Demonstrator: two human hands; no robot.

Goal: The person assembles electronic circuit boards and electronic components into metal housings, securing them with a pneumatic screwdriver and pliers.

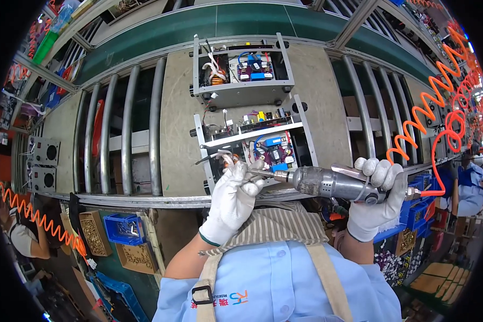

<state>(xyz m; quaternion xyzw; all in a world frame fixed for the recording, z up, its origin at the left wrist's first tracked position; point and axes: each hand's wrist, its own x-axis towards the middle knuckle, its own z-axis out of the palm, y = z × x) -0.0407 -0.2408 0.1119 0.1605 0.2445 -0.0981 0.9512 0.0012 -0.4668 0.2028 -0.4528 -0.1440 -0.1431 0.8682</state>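
My right hand (378, 196), in a white glove, is wrapped round a grey air screwdriver (323, 183) that lies sideways with its bit pointing left. My gloved left hand (232, 199) is closed at the bit's tip, its fingertips pinched together; whatever lies between them is too small to make out. Just beyond both hands stands an open metal chassis (263, 130) with a circuit board, blue parts and loose wires. Behind it sits a second open chassis (247, 92) of the same kind, with a copper coil and white wires inside.
Both units rest on a grey board (178, 118) between metal rollers (129, 129). An orange coiled hose (421, 126) hangs at the right, and a red hose (437, 174) joins the tool. Screw boxes (137, 257) and a blue bin (124, 228) stand lower left. Another person (24, 236) is at the far left.
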